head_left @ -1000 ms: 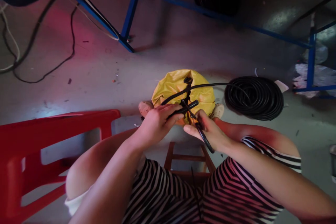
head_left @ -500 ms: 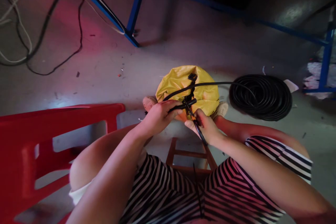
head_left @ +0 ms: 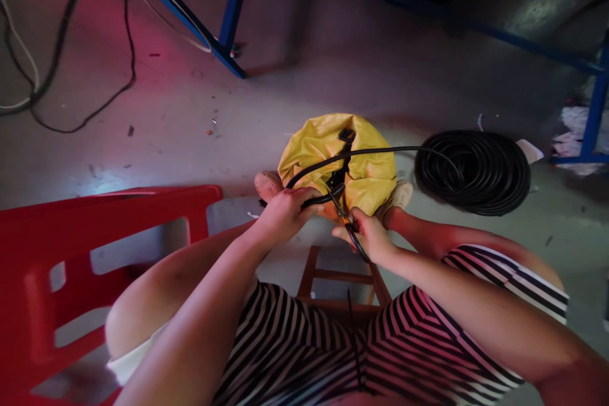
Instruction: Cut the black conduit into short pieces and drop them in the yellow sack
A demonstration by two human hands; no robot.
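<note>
My left hand (head_left: 288, 210) is closed around a black ribbed tube (head_left: 328, 196), whose end sticks out to the right between the hands. My right hand (head_left: 373, 236) grips scissors (head_left: 349, 224) with black handles and an orange part near the pivot. Their blades point up and left and cross close to the tube; whether they touch it I cannot tell. Beneath both hands stands a yellow bag (head_left: 368, 168) with a dark opening in its top. A length of black tubing runs from my left hand over the bag to a black coil (head_left: 476, 171) on the floor.
A red plastic stool (head_left: 118, 216) stands close on the left. A low wooden stool (head_left: 342, 277) is beneath me, between my legs. Ahead are the blue metal legs of a table (head_left: 235, 3), with loose cables (head_left: 130, 70) on the floor at the left.
The tube end has shifted slightly left and down, and so has my right hand with the scissors. The whole view has moved a little. Both hands keep their hold.
</note>
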